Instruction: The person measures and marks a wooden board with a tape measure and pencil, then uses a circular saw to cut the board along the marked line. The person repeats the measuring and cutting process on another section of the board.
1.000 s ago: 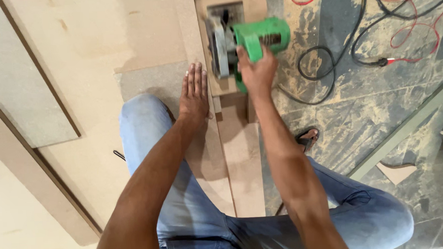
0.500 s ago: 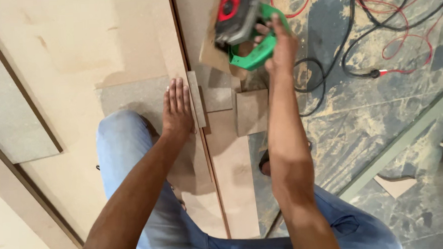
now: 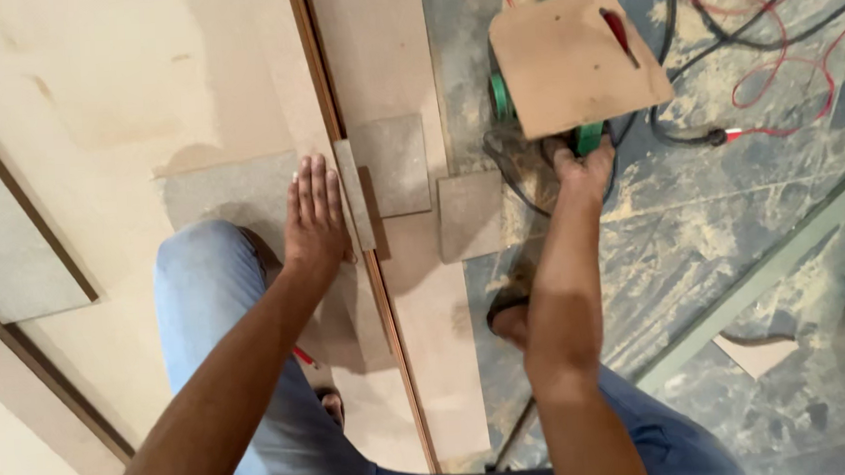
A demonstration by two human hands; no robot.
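1. The left hand point(image 3: 315, 212) lies flat at centre frame, palm down on a large pale plywood sheet point(image 3: 131, 98), fingers straight and close together, gripping nothing.
2. Its fingertips end just beside a narrow grey offcut strip point(image 3: 354, 195) that lies along the sheet's edge.
3. The right hand point(image 3: 583, 172), right of centre, has its fingers curled tight around the green handle of a circular saw point(image 3: 575, 69) in the upper right of the frame.
4. The saw is turned so that its flat brown base plate faces the camera and hides most of the body; a small red mark sits near the plate's upper right corner.
5. A long brown board point(image 3: 425, 294) runs from top centre down to the bottom, with two square grey offcuts point(image 3: 395, 163) lying on it near the saw.
6. Black and red cables point(image 3: 766, 51) loop over the dusty floor at upper right.
7. Blue jeans point(image 3: 207, 304) cover both knees at the bottom of the frame.
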